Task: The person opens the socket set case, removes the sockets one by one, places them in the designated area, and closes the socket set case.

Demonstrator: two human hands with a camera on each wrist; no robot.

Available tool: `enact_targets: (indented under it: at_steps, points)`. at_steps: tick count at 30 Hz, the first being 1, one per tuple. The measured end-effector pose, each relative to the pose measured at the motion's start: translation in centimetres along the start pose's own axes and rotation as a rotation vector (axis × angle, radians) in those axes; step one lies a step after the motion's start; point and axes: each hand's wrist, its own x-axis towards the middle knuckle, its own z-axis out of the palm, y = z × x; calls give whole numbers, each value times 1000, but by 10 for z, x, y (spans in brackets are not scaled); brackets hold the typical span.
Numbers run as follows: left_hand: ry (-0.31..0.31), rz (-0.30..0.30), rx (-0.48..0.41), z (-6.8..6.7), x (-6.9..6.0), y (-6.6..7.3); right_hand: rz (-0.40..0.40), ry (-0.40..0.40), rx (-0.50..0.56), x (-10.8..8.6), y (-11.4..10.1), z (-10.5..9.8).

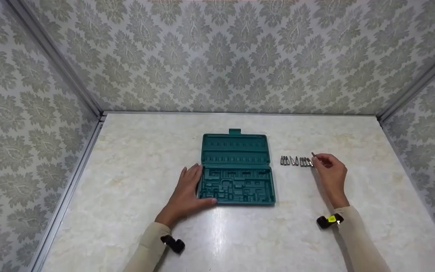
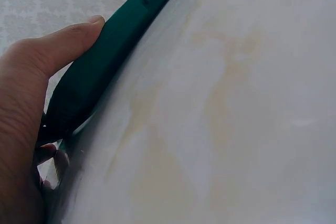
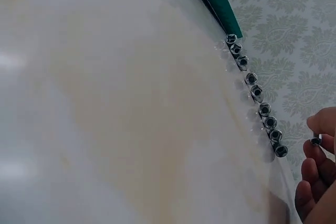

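A green plastic tool case (image 1: 236, 202) lies unfolded on the table, its moulded slots bare. My left hand (image 1: 187, 192) rests at its near left corner, fingers along the left side and thumb on the front edge. In the left wrist view the thumb (image 2: 71, 43) touches the case's wall (image 2: 100, 61). To the right of the case stands a row of small metal bit sockets (image 1: 296, 161), round with square-looking holes in the right wrist view. At the row's right end my right hand (image 1: 330, 172) pinches one bit socket (image 3: 316, 141) between thumb and fingers, its thin tip up.
The pale marbled table (image 1: 134, 151) is bounded by patterned walls (image 1: 221, 56) at the back and both sides. The case's lid (image 1: 235, 149) lies folded back away from me, its latch tab (image 1: 235, 131) at the far edge. Each wrist wears a small black camera (image 1: 174, 244).
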Motion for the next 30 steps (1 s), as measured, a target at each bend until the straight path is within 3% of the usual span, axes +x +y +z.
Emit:
enact_targets:
  at_steps: [9, 16, 30]
  points:
    - [-2, 0, -9, 1, 0, -1, 7, 77, -29, -8, 10, -1]
    - [-8, -28, -23, 0, -1, 1, 21, 53, -85, -8, 11, 2]
    - [-6, 22, -12, 1, 1, -4, 30, 38, -127, -10, 13, 5]
